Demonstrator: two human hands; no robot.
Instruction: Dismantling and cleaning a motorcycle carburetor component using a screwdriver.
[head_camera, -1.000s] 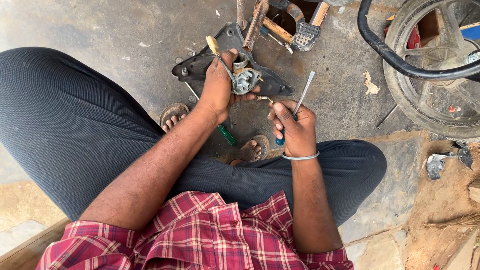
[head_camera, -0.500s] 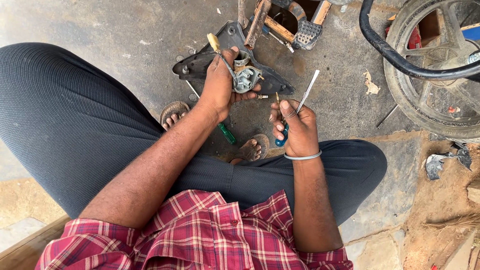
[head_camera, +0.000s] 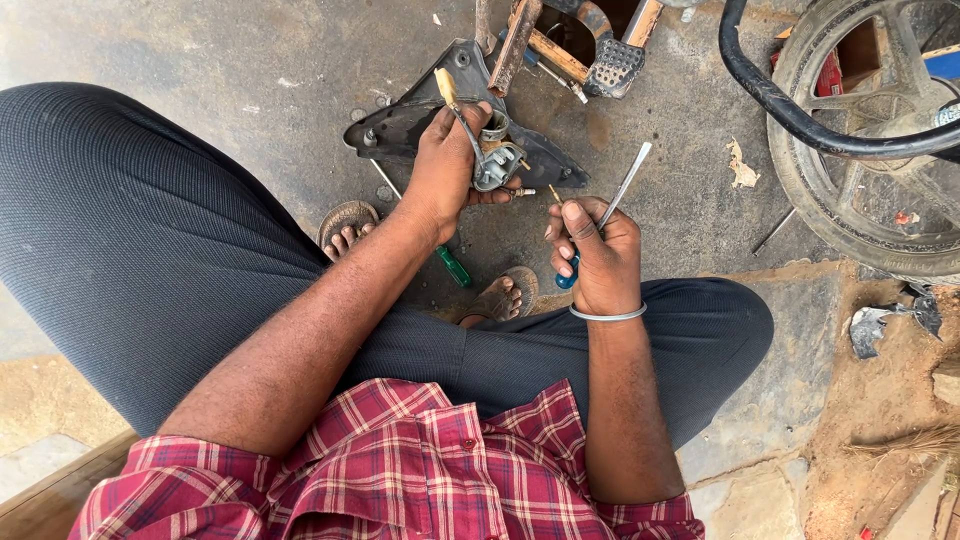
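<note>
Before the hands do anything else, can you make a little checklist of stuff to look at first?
1. Left hand has a firm hold on the small grey metal part: ok.
2. Right hand grips the blue-handled screwdriver: ok.
3. Screwdriver tip sits on the part: not ok, it points up and away.
4. Small screw by the left fingers is seated: cannot tell, too small.
5. Green-handled tool on the ground lies apart from the sandalled toes: ok.
6. Black plastic cover lies flat under the work: ok.

Head view, steeply downward, close.
</note>
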